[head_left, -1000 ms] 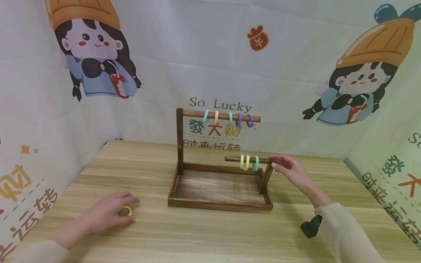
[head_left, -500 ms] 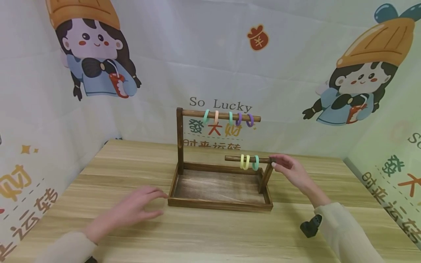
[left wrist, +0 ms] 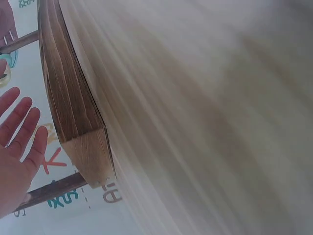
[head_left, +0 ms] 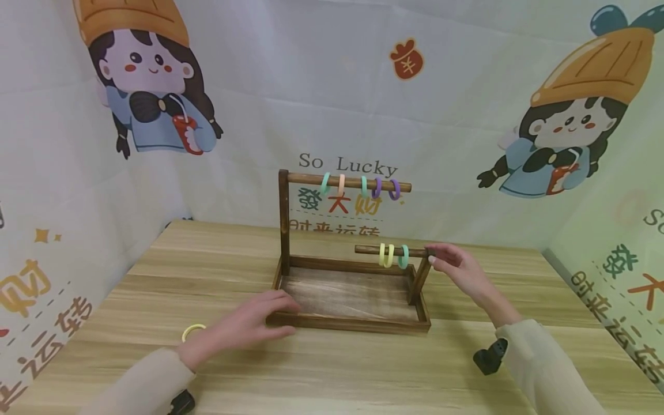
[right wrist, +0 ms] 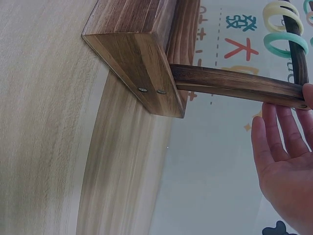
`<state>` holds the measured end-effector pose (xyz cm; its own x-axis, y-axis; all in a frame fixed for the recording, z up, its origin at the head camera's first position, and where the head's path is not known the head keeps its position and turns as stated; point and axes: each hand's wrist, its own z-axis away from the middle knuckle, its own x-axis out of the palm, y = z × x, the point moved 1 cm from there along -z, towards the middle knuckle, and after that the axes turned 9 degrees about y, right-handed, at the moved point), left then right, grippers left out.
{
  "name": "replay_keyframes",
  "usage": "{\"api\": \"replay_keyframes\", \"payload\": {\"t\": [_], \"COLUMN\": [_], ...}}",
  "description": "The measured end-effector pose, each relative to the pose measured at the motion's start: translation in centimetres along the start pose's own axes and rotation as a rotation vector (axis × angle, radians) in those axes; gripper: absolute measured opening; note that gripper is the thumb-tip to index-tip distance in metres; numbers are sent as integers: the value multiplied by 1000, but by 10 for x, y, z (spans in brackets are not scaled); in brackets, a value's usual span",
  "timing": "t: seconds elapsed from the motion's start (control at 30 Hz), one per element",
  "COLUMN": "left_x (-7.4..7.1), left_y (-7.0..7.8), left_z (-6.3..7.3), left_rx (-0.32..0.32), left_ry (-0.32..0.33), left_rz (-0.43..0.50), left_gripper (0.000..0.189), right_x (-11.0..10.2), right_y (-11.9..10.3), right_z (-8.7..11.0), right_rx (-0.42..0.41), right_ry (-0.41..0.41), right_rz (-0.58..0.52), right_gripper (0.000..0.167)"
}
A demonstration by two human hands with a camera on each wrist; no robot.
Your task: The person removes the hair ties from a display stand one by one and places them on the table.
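Note:
A dark wooden two-bar rack with a tray base stands mid-table. My right hand holds the top of its short post, thumb on one side and fingers on the other. Two pale yellow rings and a teal ring hang on the lower bar. My left hand reaches over the tray's front left corner, fingers extended, holding nothing. Behind its wrist a yellow ring lies on the table, partly covered. In the left wrist view, the left fingers appear spread beside the tray wall.
The upper bar bears several rings in teal, pink and purple; its right end is free. Wood-grain tabletop surrounds the rack. Printed cloth hangs behind and at the sides. A black wrist camera sits under the right sleeve.
My left hand has moved right, from around the loose yellow ring to the tray's front left corner, leaving the ring on the table. The right hand and the rack have stayed put.

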<state>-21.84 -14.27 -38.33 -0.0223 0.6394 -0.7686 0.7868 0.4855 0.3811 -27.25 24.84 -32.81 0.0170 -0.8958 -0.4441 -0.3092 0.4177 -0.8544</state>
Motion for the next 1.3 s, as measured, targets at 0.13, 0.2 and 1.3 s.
{"api": "replay_keyframes", "payload": {"t": [0.13,0.2,1.3], "left_x": [5,7,35], "left_y": [0,1,0], "left_z": [-8,-12,-71], "left_rx": [-11,-18,-401], "left_ry": [-15,-17,51], "left_rz": [17,16,476], "left_gripper": [30,31,49], "right_x": [-1,-1,0], "right_y": [0,1,-1], "right_z": [0,-1,0], "right_rx": [-6,-4,4], "right_ry": [-1,-1,13], "right_rz": [6,6,23], "right_gripper": [42,41,44]}}
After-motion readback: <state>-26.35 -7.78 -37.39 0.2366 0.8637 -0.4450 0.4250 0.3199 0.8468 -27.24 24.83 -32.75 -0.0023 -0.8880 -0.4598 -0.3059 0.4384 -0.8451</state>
